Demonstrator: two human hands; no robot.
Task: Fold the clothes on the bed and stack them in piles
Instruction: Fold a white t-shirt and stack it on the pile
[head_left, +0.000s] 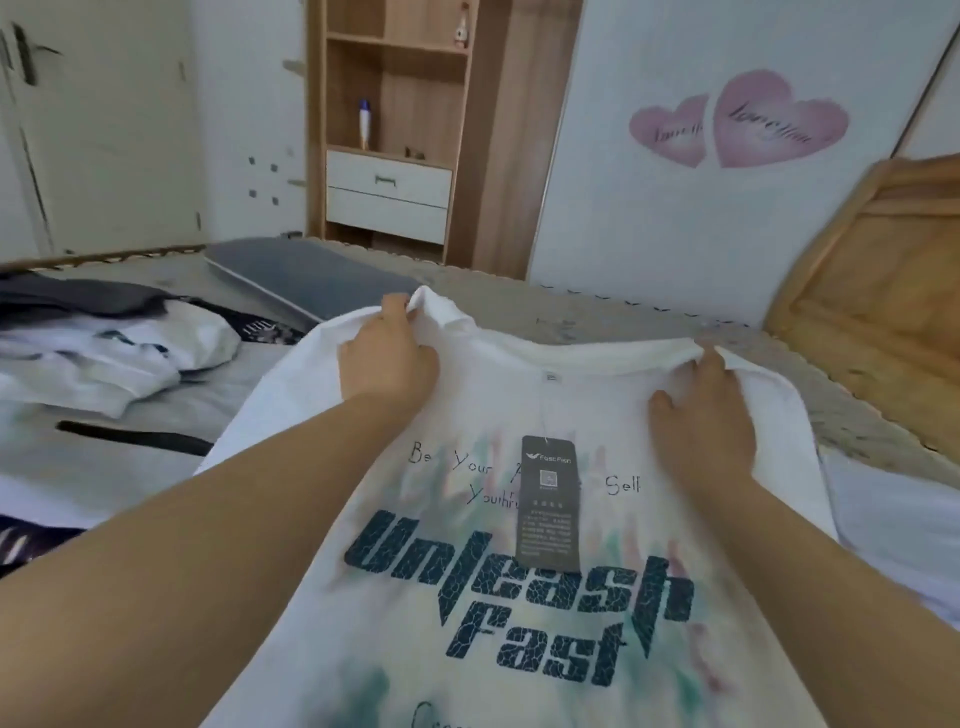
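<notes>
The white T-shirt (519, 597), soft cotton with cracked dark print letters, lies spread over the bed (623, 317). A grey rectangular paper tag (546, 496) rests on it. The left hand (387, 358) and the right hand (701, 421) grip its shoulders, fingers pinching the bunched cloth. Crumpled clothes (114, 353) lie left.

Two hands (387, 358) (701, 415), one printed white shirt (493, 597), one hang tag (546, 496), two heart stickers (779, 117) (670, 130).
</notes>
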